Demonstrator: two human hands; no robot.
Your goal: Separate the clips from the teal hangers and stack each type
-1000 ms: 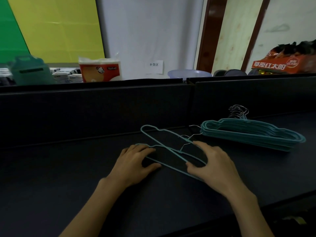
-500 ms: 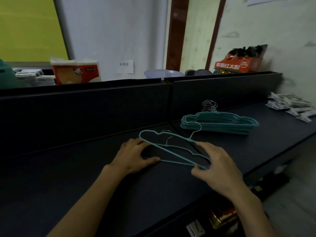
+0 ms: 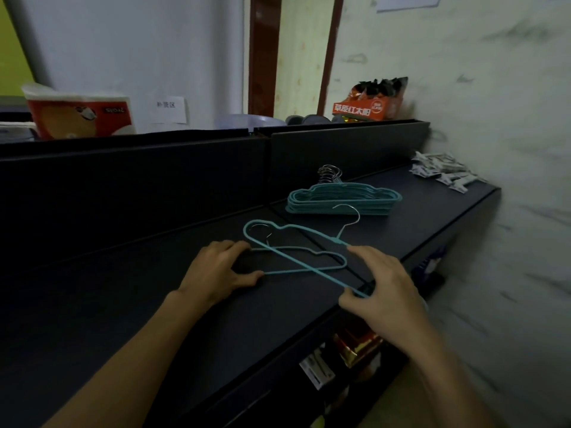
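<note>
Two loose teal hangers cross each other on the dark shelf (image 3: 123, 304). The upper hanger (image 3: 296, 230) is tilted, its metal hook up at the right; my right hand (image 3: 380, 285) grips its near end between thumb and fingers. The lower hanger (image 3: 312, 257) lies flat, and my left hand (image 3: 219, 270) holds its left end between fingers and thumb. Behind them a stack of teal hangers (image 3: 343, 199) lies with its hooks toward the back wall. A pile of white clips (image 3: 445, 171) sits at the far right end of the shelf.
A dark back panel (image 3: 154, 186) rises behind the shelf. Above it stand a tissue pack (image 3: 80, 114), a pale basin (image 3: 247, 120) and an orange snack box (image 3: 367, 103). A wall (image 3: 494, 118) closes the right side. Packaged goods (image 3: 349, 350) sit below the shelf edge.
The view has swung right, bringing the clip pile and wall into sight. My right hand has lifted and drawn the upper hanger's near end toward the shelf edge; my left hand stays on the lower hanger.
</note>
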